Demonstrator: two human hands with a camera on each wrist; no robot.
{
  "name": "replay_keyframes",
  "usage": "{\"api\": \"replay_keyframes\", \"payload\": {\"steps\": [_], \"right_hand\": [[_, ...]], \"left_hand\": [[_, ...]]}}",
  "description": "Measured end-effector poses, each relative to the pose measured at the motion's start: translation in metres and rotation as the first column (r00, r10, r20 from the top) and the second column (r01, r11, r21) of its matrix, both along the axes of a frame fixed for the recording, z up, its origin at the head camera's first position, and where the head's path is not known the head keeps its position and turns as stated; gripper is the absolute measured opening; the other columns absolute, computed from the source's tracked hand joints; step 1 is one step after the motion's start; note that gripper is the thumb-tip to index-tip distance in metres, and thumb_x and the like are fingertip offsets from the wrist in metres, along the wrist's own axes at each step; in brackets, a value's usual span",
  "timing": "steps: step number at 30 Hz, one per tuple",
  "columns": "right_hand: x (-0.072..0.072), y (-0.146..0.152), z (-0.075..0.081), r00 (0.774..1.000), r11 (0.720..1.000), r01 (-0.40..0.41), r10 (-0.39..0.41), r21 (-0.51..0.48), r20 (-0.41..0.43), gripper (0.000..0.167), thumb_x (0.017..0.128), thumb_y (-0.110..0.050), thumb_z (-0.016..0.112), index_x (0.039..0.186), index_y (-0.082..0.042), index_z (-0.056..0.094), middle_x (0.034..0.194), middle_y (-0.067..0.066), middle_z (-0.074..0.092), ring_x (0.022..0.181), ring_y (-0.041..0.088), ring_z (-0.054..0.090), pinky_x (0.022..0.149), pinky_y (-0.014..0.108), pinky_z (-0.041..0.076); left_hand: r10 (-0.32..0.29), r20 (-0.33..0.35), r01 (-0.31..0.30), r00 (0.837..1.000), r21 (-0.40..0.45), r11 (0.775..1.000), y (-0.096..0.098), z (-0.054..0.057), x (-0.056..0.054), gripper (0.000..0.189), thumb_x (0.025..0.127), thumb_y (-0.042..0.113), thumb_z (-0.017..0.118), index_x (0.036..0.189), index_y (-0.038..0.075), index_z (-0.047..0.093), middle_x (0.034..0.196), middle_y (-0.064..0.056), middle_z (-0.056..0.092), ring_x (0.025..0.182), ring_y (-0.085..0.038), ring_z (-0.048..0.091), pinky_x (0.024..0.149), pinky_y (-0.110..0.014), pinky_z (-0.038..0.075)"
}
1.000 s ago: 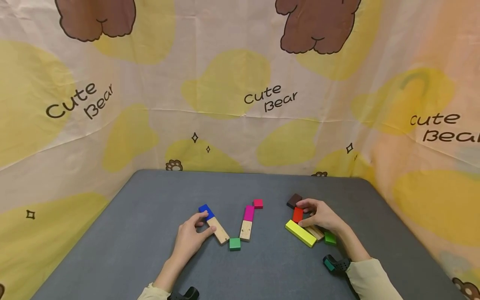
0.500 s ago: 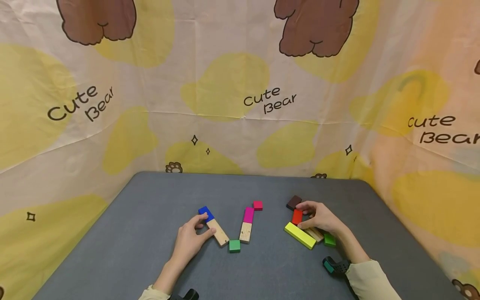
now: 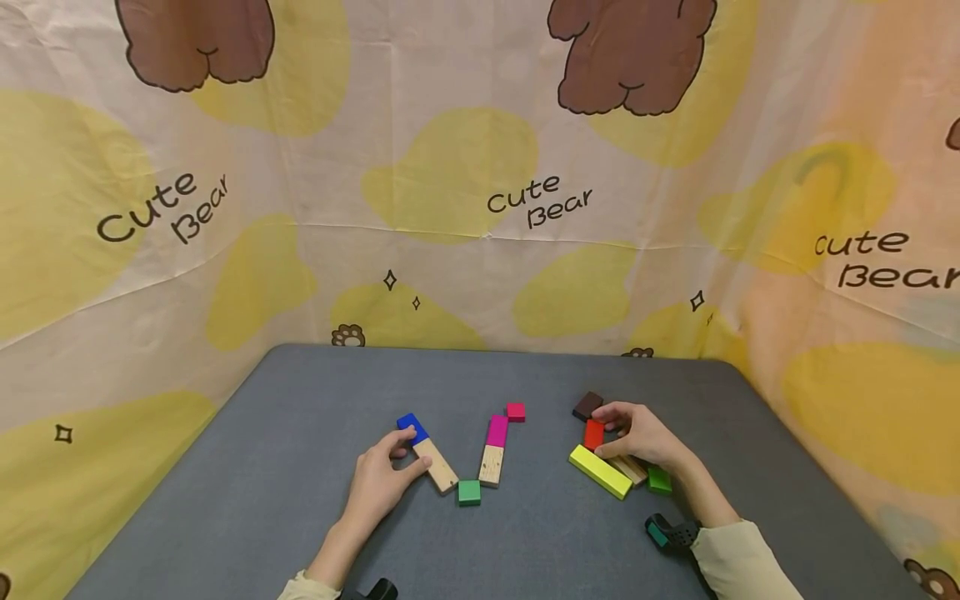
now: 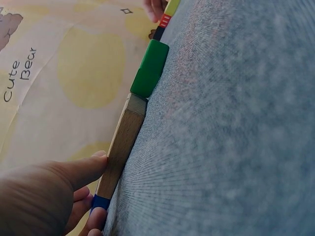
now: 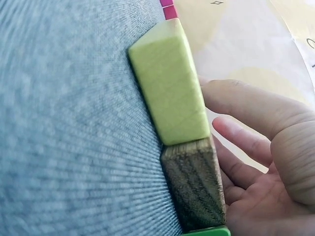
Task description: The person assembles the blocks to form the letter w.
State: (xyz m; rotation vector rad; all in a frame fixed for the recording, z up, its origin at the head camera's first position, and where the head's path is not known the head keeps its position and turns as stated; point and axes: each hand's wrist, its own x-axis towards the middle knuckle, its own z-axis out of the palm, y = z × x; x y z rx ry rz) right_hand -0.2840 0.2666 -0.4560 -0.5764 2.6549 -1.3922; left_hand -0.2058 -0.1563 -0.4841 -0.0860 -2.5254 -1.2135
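Observation:
My left hand [image 3: 381, 473] is at the left row of blocks, with fingertips on the blue block [image 3: 412, 427] and the thumb against the plain wooden block [image 3: 437, 468] that continues it. In the left wrist view, a green block [image 4: 150, 69] follows the wooden block [image 4: 123, 142]. My right hand [image 3: 647, 435] holds the red block [image 3: 593, 434] between thumb and finger. A dark brown block [image 3: 588, 406] lies just beyond the red one, a long yellow block [image 3: 600, 472] on its near side. Under the right palm, a brown wooden block [image 3: 630, 468] is partly hidden.
In the middle, a magenta block [image 3: 497, 431] and a plain wooden block [image 3: 491, 466] form a second row, with a pinkish-red block [image 3: 516, 412] at its far end. A bright green block [image 3: 659, 479] lies by the right wrist. Patterned cloth [image 3: 480, 183] hangs behind the grey table [image 3: 315, 383].

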Motion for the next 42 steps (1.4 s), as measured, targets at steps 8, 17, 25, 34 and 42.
{"api": "replay_keyframes", "payload": {"steps": [8,17,25,34,42], "right_hand": [[-0.001,0.001,-0.001,1.0,0.999,-0.02,0.021,0.029,-0.019,0.056,0.074,-0.014,0.088,0.122,0.0,0.064,0.117,0.012,0.064,0.1,0.028,0.057,0.083,0.037,0.049],[-0.001,0.002,-0.005,0.999,0.998,-0.033,0.033,0.058,-0.01,0.057,0.073,-0.014,0.088,0.123,-0.002,0.063,0.117,0.011,0.062,0.101,0.028,0.055,0.082,0.037,0.048],[0.0,0.002,-0.004,0.999,0.998,-0.028,0.03,0.063,-0.028,0.056,0.074,-0.016,0.089,0.122,-0.002,0.064,0.116,0.01,0.064,0.1,0.027,0.057,0.083,0.036,0.049],[0.0,-0.004,-0.002,0.993,0.993,-0.116,0.115,0.025,0.027,0.064,0.074,-0.017,0.088,0.128,0.001,0.06,0.116,0.01,0.063,0.098,0.027,0.06,0.084,0.029,0.051],[0.003,-0.024,0.002,0.973,0.974,-0.227,0.227,0.0,0.034,0.065,0.075,-0.015,0.088,0.13,0.002,0.058,0.12,0.01,0.063,0.097,0.028,0.061,0.084,0.032,0.052]], "left_hand": [[-0.005,-0.006,0.006,1.0,0.005,1.0,0.0,-0.001,0.0,0.051,0.083,0.027,0.082,0.126,0.004,0.066,0.123,-0.014,0.065,0.101,-0.029,0.064,0.085,-0.052,0.049],[-0.006,0.017,0.006,1.0,0.014,1.0,0.0,-0.002,0.001,0.051,0.083,0.027,0.081,0.126,0.004,0.066,0.123,-0.013,0.065,0.101,-0.028,0.064,0.086,-0.051,0.049],[-0.008,0.019,0.008,1.0,0.019,1.0,0.0,-0.001,0.003,0.051,0.083,0.026,0.081,0.126,0.003,0.066,0.123,-0.014,0.065,0.102,-0.03,0.064,0.086,-0.052,0.049],[-0.007,0.001,0.007,1.0,0.001,1.0,-0.001,-0.001,0.002,0.051,0.083,0.027,0.082,0.125,0.003,0.066,0.123,-0.014,0.065,0.101,-0.029,0.064,0.086,-0.052,0.048],[-0.002,0.005,0.002,1.0,-0.005,1.0,0.0,0.0,0.0,0.05,0.083,0.026,0.082,0.125,0.004,0.066,0.122,-0.014,0.066,0.1,-0.029,0.064,0.086,-0.052,0.048]]}}
